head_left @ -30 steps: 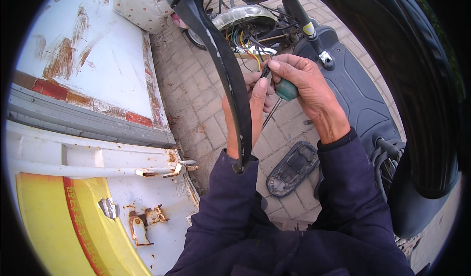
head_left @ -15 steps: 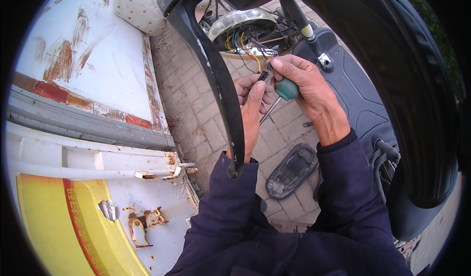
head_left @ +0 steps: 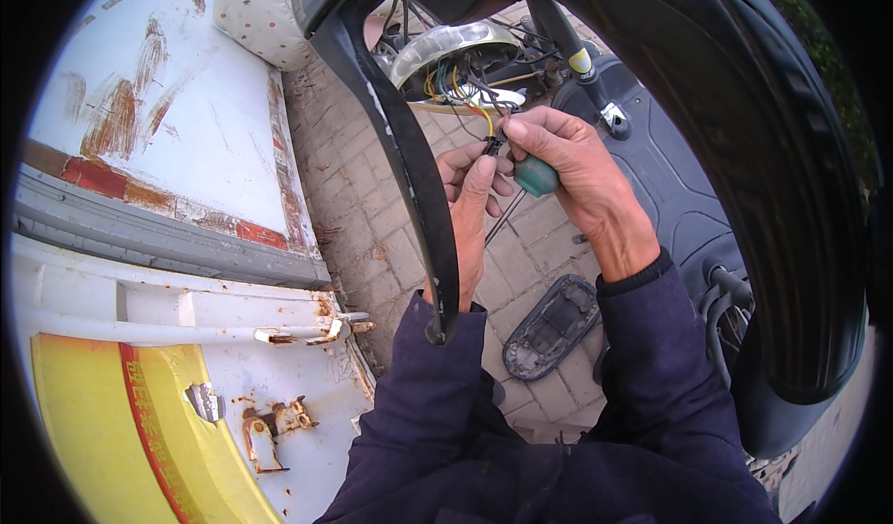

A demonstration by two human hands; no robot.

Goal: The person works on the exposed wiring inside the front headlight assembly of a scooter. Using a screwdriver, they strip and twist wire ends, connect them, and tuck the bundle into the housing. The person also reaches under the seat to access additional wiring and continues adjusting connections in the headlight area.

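Note:
My left hand [head_left: 470, 194] pinches a small black wire connector [head_left: 492, 146] between thumb and fingers. Yellow and red wires [head_left: 487, 121] run from it up to the opened light housing [head_left: 454, 51]. My right hand [head_left: 581, 175] is closed, with the green handle of a screwdriver [head_left: 538, 177] tucked in its palm; the metal shaft slants down to the left. Its thumb and forefinger also pinch a dark wire end or connector half right against the one in my left hand. The fingers hide where the two pieces meet.
A black curved lever or bar [head_left: 419, 180] passes in front of my left forearm. The scooter's dark footboard [head_left: 665, 142] and long black seat [head_left: 772, 170] lie to the right. A grey oval cover [head_left: 553, 327] rests on the paving. White rusty panels [head_left: 177, 133] stand left.
Both hands have come closer together, and the two connector pieces now meet. The right hand with the screwdriver has shifted slightly left and down.

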